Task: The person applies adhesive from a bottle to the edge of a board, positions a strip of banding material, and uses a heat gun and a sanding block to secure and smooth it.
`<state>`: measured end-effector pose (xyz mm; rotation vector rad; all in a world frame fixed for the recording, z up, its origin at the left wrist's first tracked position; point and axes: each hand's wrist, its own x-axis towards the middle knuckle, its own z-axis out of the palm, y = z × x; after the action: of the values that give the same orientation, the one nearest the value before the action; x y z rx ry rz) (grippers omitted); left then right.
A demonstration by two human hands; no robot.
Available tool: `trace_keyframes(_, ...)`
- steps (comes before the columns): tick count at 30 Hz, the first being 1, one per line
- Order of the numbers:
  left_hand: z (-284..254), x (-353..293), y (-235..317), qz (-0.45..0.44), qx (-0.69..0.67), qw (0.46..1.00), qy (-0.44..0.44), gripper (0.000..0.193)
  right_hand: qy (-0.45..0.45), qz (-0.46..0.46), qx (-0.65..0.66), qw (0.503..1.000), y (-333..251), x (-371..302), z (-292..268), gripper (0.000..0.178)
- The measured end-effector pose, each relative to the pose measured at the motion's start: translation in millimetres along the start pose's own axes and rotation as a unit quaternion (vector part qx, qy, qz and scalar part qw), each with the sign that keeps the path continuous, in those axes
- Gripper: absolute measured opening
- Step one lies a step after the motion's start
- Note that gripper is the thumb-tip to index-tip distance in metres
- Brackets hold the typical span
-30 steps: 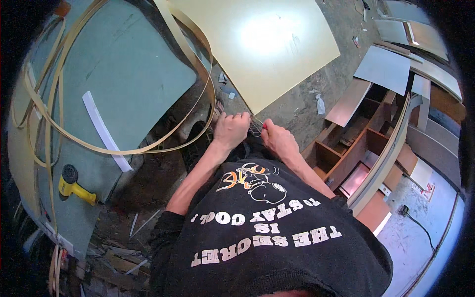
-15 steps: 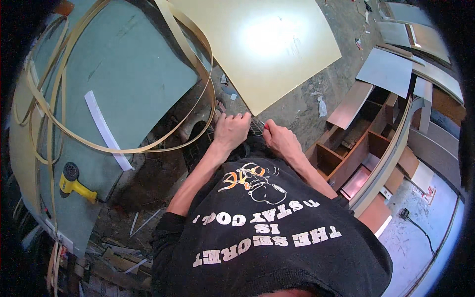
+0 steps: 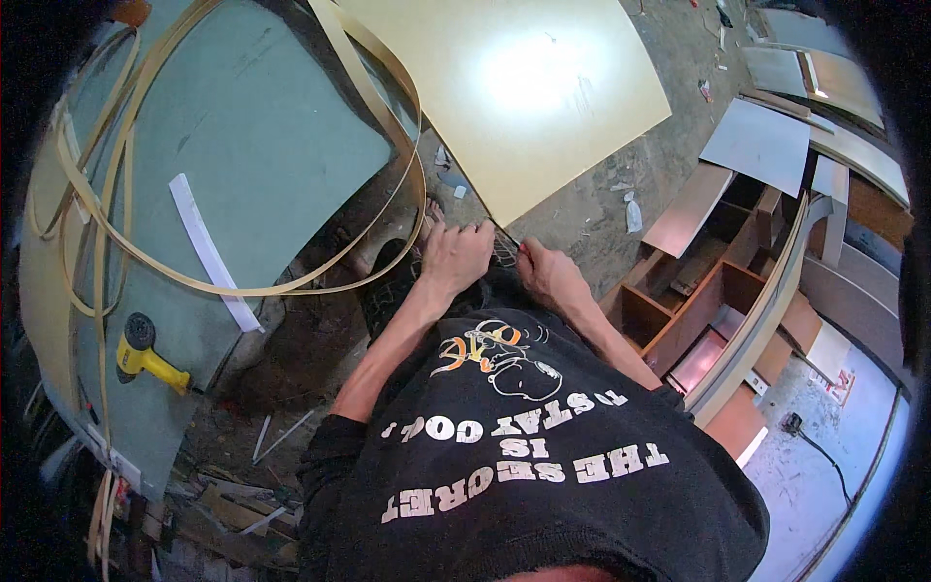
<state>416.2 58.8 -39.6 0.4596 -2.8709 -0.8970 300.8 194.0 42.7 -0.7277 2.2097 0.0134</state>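
Observation:
A large cream panel point(image 3: 543, 145) slants away from me, its near corner between my two hands. My left hand point(image 3: 456, 257) is closed, knuckles up, right beside that corner; what its fingers grip is hidden. My right hand point(image 3: 548, 272) is closed around a small red-handled tool point(image 3: 524, 248), mostly covered by the fingers. A thin dark part of it seems to reach the panel's corner. Both hands are low in front of my body, above my dark patterned trousers.
A grey-green board point(image 3: 262, 145) at left carries looped edge-banding strip point(image 3: 257, 291), a white strip point(image 3: 208, 252) and a yellow heat gun point(image 3: 150, 354). Wooden cabinet frames point(image 3: 689, 310) stand at right. Scraps litter the floor point(image 3: 601, 204); a black cable point(image 3: 819, 446) lies lower right.
My right hand and the red-handled tool have shifted very slightly at the panel's corner. My left hand stays closed in nearly the same place.

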Motion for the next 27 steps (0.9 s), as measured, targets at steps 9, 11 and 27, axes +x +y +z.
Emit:
trace_keyframes(9,3.5,0.9,0.0,0.003,0.004,1.0,0.014,0.017,0.027,-0.012,-0.023,0.999,-0.8,-0.7,2.1,0.026)
trace_keyframes(11,-0.6,0.7,1.9,-0.006,-0.002,1.0,0.004,0.017,0.022,-0.013,-0.014,1.0,1.1,-0.1,3.5,0.026)
trace_keyframes(27,0.3,0.9,0.8,0.008,0.016,1.0,0.001,0.016,0.017,-0.014,-0.033,0.999,-5.0,-2.5,-0.2,0.024)
